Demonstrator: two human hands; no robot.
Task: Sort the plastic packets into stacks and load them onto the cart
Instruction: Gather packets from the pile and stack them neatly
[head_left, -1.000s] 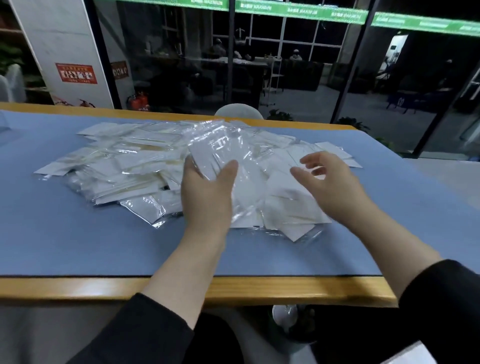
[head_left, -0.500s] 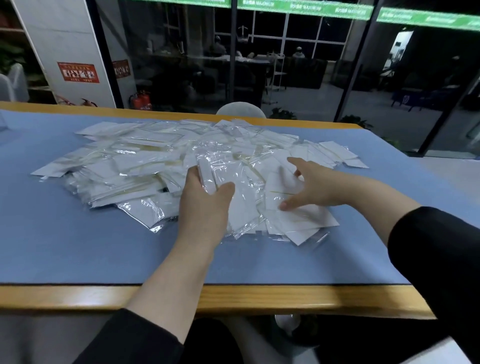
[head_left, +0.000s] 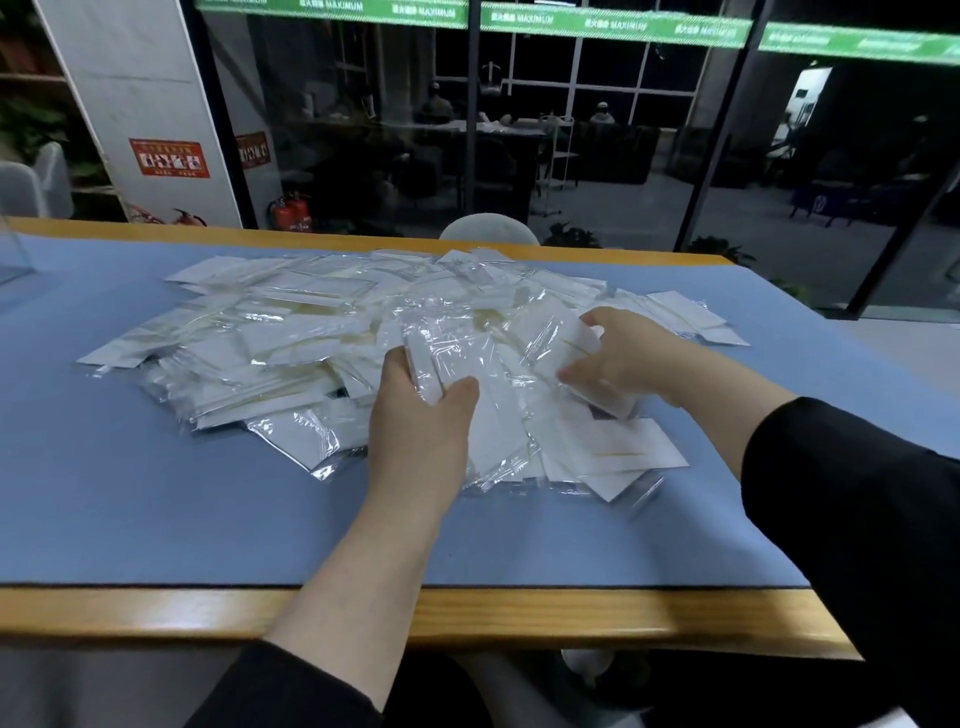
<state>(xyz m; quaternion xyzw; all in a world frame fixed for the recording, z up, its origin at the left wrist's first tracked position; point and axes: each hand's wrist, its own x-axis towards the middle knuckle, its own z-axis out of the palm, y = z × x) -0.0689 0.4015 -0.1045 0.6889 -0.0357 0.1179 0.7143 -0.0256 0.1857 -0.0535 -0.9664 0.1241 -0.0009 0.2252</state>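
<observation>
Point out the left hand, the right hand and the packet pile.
left hand (head_left: 418, 415), head view, on the back of the hand
right hand (head_left: 631, 358), head view, on the back of the hand
packet pile (head_left: 270, 343), head view, on a packet left of the hands

a wooden-edged table with a blue mat on top stands before dark glass walls with black frames. a green banner runs along the top of the glass. a white pillar on the left carries a red notice, and red fire extinguishers stand at its foot. beyond the glass the room is dim, with grid windows, tables and seated people. a white chair back rises behind the table.
</observation>
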